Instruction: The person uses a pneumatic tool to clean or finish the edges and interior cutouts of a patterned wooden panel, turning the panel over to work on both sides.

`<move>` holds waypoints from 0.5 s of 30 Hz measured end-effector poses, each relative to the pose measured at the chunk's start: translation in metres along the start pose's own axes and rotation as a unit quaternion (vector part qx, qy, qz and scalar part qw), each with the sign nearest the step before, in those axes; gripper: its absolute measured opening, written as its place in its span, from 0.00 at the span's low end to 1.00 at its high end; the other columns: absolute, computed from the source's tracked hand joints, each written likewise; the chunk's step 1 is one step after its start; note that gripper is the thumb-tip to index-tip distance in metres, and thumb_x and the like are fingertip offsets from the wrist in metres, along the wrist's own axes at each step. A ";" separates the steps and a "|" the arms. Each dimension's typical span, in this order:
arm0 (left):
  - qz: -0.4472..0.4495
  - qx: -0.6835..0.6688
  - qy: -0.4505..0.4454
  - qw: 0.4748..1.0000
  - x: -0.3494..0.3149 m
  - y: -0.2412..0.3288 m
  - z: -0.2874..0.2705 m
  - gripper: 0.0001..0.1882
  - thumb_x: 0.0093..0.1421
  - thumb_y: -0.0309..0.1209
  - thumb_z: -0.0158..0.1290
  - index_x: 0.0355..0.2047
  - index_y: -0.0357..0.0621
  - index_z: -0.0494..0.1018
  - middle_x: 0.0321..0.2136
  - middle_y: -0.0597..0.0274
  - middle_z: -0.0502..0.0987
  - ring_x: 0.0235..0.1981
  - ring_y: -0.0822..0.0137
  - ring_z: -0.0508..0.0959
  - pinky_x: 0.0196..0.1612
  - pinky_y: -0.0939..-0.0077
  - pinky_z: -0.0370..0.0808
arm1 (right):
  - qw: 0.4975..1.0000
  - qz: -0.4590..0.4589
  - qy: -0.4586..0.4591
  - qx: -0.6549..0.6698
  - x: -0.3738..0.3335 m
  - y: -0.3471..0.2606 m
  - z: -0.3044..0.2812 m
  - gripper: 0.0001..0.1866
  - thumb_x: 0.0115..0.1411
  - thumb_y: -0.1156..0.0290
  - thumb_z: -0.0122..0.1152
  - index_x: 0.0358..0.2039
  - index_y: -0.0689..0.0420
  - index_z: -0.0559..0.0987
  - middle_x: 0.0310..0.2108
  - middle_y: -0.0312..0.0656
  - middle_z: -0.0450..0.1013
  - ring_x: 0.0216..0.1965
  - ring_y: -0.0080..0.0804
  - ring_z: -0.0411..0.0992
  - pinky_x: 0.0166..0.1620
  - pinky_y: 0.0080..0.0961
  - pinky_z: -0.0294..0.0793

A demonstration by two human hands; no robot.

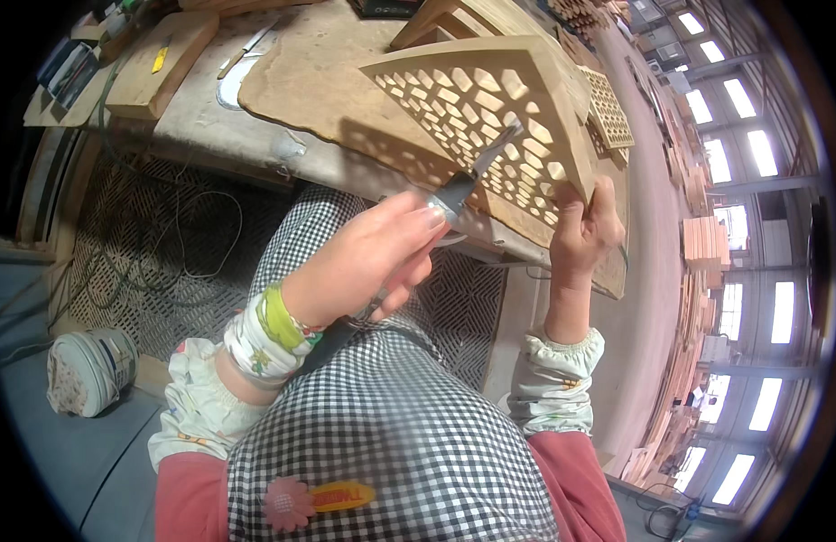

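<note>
My left hand (pixel 368 257) is closed around a slim hand tool (pixel 454 191) with a dark grip and a narrow metal tip. Its tip lies against or just in front of the openings of a pale wooden lattice panel (pixel 499 68); I cannot tell whether they touch. The panel is tilted up above the bench and has many rounded cut-outs. At its lower right corner, my right hand (pixel 588 226) grips the edge between thumb and fingers. The tool's rear end is hidden by my left hand, and a dark hose or strap shows below that wrist.
A worn brown board (pixel 296 81) covers part of the bench. A knife (pixel 246 47) and a wooden block (pixel 161 68) lie to the left. Another lattice piece (pixel 608 108) rests behind the panel. A dirty white bucket (pixel 91 370) and loose hoses are on the floor.
</note>
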State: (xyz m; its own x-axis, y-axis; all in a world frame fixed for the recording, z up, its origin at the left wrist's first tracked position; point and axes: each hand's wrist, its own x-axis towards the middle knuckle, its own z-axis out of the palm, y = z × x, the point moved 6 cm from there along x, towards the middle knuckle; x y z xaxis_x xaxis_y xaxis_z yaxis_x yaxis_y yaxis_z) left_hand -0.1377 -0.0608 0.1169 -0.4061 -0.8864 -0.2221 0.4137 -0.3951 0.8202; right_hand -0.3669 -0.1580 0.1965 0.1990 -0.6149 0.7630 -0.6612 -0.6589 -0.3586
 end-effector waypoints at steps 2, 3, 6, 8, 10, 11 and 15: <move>-0.008 -0.012 -0.008 1.000 0.001 0.003 -0.001 0.16 0.78 0.43 0.42 0.49 0.41 0.67 0.25 0.67 0.73 0.15 0.80 0.70 0.16 0.85 0.67 | 1.000 0.000 -0.008 -0.004 0.001 0.006 0.001 0.09 0.63 0.66 0.69 0.32 0.58 0.80 0.18 0.37 0.70 0.18 0.24 0.65 0.25 0.22 0.65; -0.012 -0.018 -0.012 1.000 0.001 0.004 -0.002 0.16 0.78 0.42 0.42 0.49 0.41 0.67 0.25 0.67 0.73 0.15 0.81 0.70 0.16 0.86 0.67 | 1.000 -0.007 -0.017 -0.020 0.000 0.004 0.001 0.09 0.63 0.66 0.69 0.32 0.58 0.80 0.18 0.37 0.69 0.18 0.24 0.64 0.25 0.22 0.65; 0.029 0.029 0.042 0.998 0.003 0.002 0.001 0.16 0.78 0.42 0.43 0.49 0.40 0.67 0.23 0.68 0.72 0.14 0.81 0.69 0.16 0.86 0.67 | 0.999 -0.012 -0.032 -0.039 0.004 -0.001 0.000 0.11 0.63 0.65 0.69 0.30 0.57 0.78 0.18 0.38 0.68 0.18 0.26 0.64 0.25 0.23 0.64; 0.018 0.025 0.028 0.999 0.001 -0.001 0.001 0.17 0.78 0.40 0.44 0.53 0.37 0.67 0.22 0.68 0.71 0.14 0.81 0.67 0.16 0.85 0.65 | 0.999 -0.003 -0.033 -0.037 0.004 -0.006 0.000 0.12 0.64 0.64 0.69 0.30 0.57 0.77 0.18 0.38 0.69 0.18 0.27 0.64 0.25 0.24 0.65; 0.004 0.041 0.013 0.999 -0.009 0.000 -0.003 0.18 0.77 0.39 0.44 0.55 0.36 0.67 0.22 0.69 0.71 0.14 0.81 0.67 0.17 0.85 0.65 | 0.998 -0.008 -0.028 -0.062 0.005 0.001 -0.004 0.10 0.64 0.65 0.68 0.31 0.57 0.78 0.19 0.38 0.71 0.19 0.28 0.67 0.26 0.25 0.67; 0.014 0.057 0.036 0.998 -0.018 0.000 -0.001 0.18 0.77 0.37 0.46 0.57 0.36 0.67 0.23 0.69 0.71 0.14 0.81 0.66 0.17 0.85 0.65 | 0.997 -0.002 -0.026 -0.069 0.006 0.005 -0.005 0.10 0.64 0.65 0.68 0.31 0.57 0.78 0.19 0.38 0.71 0.19 0.28 0.68 0.27 0.25 0.67; 0.025 0.035 0.020 0.999 -0.044 0.003 -0.004 0.21 0.75 0.37 0.48 0.61 0.35 0.66 0.24 0.69 0.72 0.16 0.81 0.68 0.19 0.84 0.67 | 0.998 0.006 -0.012 -0.058 0.008 0.015 -0.006 0.10 0.65 0.66 0.66 0.32 0.57 0.78 0.20 0.39 0.72 0.20 0.30 0.70 0.28 0.26 0.68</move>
State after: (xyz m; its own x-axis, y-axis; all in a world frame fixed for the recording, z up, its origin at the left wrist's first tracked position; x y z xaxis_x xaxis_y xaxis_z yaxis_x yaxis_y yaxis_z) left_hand -0.1156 -0.0241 0.1267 -0.3533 -0.9141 -0.1989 0.3751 -0.3332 0.8651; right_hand -0.3794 -0.1704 0.2001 0.2063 -0.6339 0.7454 -0.7426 -0.5975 -0.3026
